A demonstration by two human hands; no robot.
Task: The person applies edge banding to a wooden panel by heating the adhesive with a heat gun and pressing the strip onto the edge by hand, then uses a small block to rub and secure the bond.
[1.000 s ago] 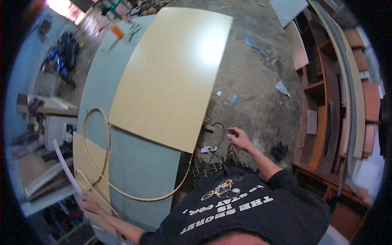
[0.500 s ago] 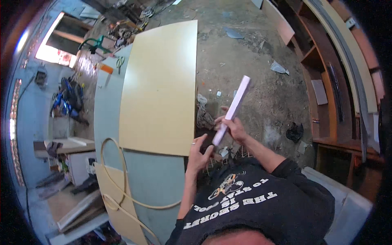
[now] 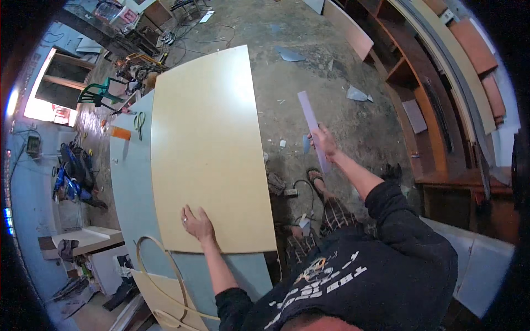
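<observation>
A large pale yellow panel (image 3: pixel 207 132) lies flat on a grey-blue worktop (image 3: pixel 131 165). My left hand (image 3: pixel 197 225) rests on the panel near its close edge, palm down with the fingers spread. To the right, past the panel's long edge, my right hand (image 3: pixel 327 144) grips a long, straight, pale lilac bar (image 3: pixel 307 110) around its lower half. The bar stands out over the floor, apart from the panel. A narrow cream strip (image 3: pixel 144 270) lies in loose loops at the panel's near left corner.
Green-handled scissors (image 3: pixel 139 122) and an orange bottle (image 3: pixel 120 132) lie on the worktop's left part. A green chair (image 3: pixel 99 95) stands beyond. Brown shelving (image 3: pixel 402 71) lines the right side. A plastic bag (image 3: pixel 359 95) and scraps litter the floor.
My left hand has left the bar's lower end and come down on the panel. My right hand has carried the bar away to the right and tilted its top leftward. The view has shifted.
</observation>
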